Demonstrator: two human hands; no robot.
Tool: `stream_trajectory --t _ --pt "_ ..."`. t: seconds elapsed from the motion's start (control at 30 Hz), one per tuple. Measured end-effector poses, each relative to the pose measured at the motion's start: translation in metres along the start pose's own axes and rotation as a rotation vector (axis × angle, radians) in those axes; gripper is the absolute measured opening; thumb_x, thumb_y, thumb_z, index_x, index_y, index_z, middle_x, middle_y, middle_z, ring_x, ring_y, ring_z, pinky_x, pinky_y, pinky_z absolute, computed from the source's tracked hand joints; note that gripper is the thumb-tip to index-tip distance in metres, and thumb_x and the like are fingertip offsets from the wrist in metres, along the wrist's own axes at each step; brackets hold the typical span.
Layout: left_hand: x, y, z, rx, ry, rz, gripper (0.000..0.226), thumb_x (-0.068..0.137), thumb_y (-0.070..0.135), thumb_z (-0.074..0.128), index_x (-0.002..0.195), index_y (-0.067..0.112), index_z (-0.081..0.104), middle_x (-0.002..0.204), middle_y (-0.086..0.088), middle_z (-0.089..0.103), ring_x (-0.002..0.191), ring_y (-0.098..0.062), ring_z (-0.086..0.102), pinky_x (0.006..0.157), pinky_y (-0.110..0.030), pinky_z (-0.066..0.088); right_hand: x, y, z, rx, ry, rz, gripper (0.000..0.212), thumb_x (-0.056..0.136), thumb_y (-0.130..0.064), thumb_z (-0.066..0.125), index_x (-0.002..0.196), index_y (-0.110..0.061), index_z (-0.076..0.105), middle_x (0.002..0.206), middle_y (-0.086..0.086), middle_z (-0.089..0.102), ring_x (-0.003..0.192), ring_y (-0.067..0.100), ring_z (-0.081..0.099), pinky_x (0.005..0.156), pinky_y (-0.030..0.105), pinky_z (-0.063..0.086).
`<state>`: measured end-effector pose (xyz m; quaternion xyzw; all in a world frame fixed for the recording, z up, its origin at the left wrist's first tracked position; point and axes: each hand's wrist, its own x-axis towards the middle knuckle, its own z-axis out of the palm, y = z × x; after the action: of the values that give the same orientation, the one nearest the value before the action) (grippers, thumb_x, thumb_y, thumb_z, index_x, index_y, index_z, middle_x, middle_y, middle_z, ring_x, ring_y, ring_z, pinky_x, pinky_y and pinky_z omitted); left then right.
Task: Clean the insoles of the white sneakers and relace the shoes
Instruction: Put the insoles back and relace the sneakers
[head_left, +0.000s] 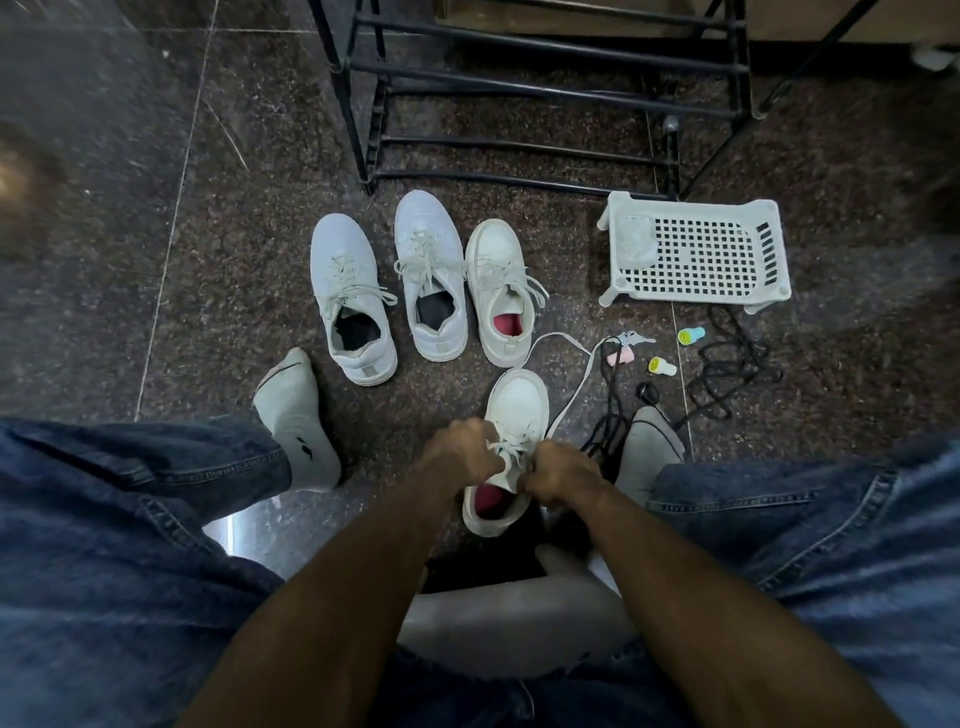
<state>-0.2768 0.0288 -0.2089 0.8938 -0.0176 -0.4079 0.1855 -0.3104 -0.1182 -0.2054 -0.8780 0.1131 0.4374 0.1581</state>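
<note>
Both hands, left hand (464, 453) and right hand (558, 478), curled tight, pinching white lace (506, 451). Under them, near white sneaker (511, 415).

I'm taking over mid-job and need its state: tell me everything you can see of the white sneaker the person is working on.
The sneaker is white, leather-like, with a thick pale sole and a red insole showing at the heel opening. It stands upright on the dark speckled floor between the person's feet, toe pointing away. The left hand and right hand both pinch its white lace over the eyelets; one long loose end loops away across the floor to the right.
</note>
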Motion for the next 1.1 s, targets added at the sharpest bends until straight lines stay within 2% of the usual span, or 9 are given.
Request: stream_trajectory --t 0.1,0.3,0.43,0.53,0.6,0.73,0.83,0.97,1.1 --pt "-0.003 -0.004 0.004 0.068 -0.102 -0.07 0.052 0.073 0.035 0.072 0.115 0.008 0.061 0.119 -0.014 0.064 0.102 -0.03 0.064 0.08 -0.031 0.051 -0.001 -0.002 0.003 -0.135 -0.06 -0.066 0.047 0.076 -0.045 0.068 0.115 -0.018 0.063 0.12 0.01 0.064 0.111 0.028 0.061 0.087 0.033 0.048" --pt "-0.008 -0.019 0.002 0.025 -0.124 -0.151 0.054 0.077 0.035 0.068 0.121 0.006 0.054 0.121 -0.015 0.06 0.106 -0.029 0.061 0.074 -0.029 0.045 0.002 -0.011 0.003 -0.127 -0.001 -0.16 0.041 0.08 -0.046 0.064 0.11 -0.018 0.063 0.117 0.012 0.065 0.108 0.03 0.062 0.084 0.033 0.047" --pt "-0.002 -0.028 -0.013 -0.15 -0.197 -0.185 0.033 0.077 0.027 0.067 0.092 -0.002 0.068 0.08 -0.013 0.074 0.075 -0.029 0.072 0.063 -0.031 0.057 0.005 -0.017 -0.005 -0.03 0.118 -0.189 0.032 0.081 -0.047 0.064 0.102 -0.023 0.059 0.108 0.01 0.068 0.104 0.031 0.062 0.082 0.034 0.047" --pt "0.004 -0.034 -0.017 -0.187 -0.198 -0.163 0.029 0.078 0.026 0.069 0.085 -0.002 0.072 0.072 -0.012 0.073 0.062 -0.024 0.068 0.056 -0.025 0.051 0.006 -0.022 -0.008 0.03 0.14 -0.222 0.04 0.082 -0.043 0.064 0.115 -0.027 0.048 0.116 0.007 0.065 0.107 0.031 0.06 0.087 0.037 0.047" --pt "0.005 -0.038 -0.016 -0.202 -0.259 -0.147 0.033 0.078 0.028 0.073 0.09 -0.002 0.072 0.076 -0.016 0.073 0.061 -0.024 0.064 0.059 -0.027 0.049 0.008 -0.024 -0.008 -0.015 0.088 -0.258 0.037 0.086 -0.039 0.062 0.119 -0.026 0.052 0.123 0.006 0.061 0.112 0.031 0.058 0.089 0.036 0.045" --pt "0.0 -0.041 -0.016 -0.065 -0.35 -0.044 0.036 0.075 0.026 0.075 0.092 -0.006 0.07 0.084 -0.019 0.069 0.074 -0.028 0.063 0.063 -0.029 0.045 0.01 -0.023 -0.01 -0.077 0.088 -0.247 0.026 0.086 -0.04 0.064 0.106 -0.025 0.059 0.117 0.007 0.065 0.11 0.03 0.06 0.087 0.035 0.046" --pt "0.002 -0.046 -0.017 -0.012 -0.313 0.006 0.022 0.083 0.017 0.073 0.095 -0.002 0.07 0.08 -0.008 0.065 0.074 -0.021 0.06 0.067 -0.03 0.048 0.01 -0.018 -0.021 -0.115 0.058 -0.246 0.023 0.084 -0.046 0.068 0.088 -0.025 0.061 0.105 0.005 0.068 0.101 0.028 0.062 0.078 0.03 0.044" --pt "0.0 -0.05 -0.042 0.129 -0.329 0.051 0.021 0.088 0.014 0.065 0.102 -0.001 0.071 0.095 -0.016 0.069 0.085 -0.027 0.062 0.072 -0.031 0.049 0.009 -0.007 -0.044 -0.198 -0.036 -0.276 0.026 0.085 -0.038 0.067 0.069 -0.021 0.057 0.08 -0.001 0.062 0.082 0.021 0.06 0.068 0.025 0.039" --pt "-0.003 -0.059 -0.063 0.39 -0.264 -0.013 0.009 0.074 0.024 0.071 0.08 0.018 0.068 0.089 -0.005 0.068 0.085 -0.025 0.064 0.084 -0.035 0.053 0.01 0.002 -0.066 -0.3 -0.045 -0.231 0.026 0.08 -0.03 0.068 0.06 -0.022 0.054 0.077 -0.005 0.058 0.08 0.02 0.058 0.066 0.025 0.036"
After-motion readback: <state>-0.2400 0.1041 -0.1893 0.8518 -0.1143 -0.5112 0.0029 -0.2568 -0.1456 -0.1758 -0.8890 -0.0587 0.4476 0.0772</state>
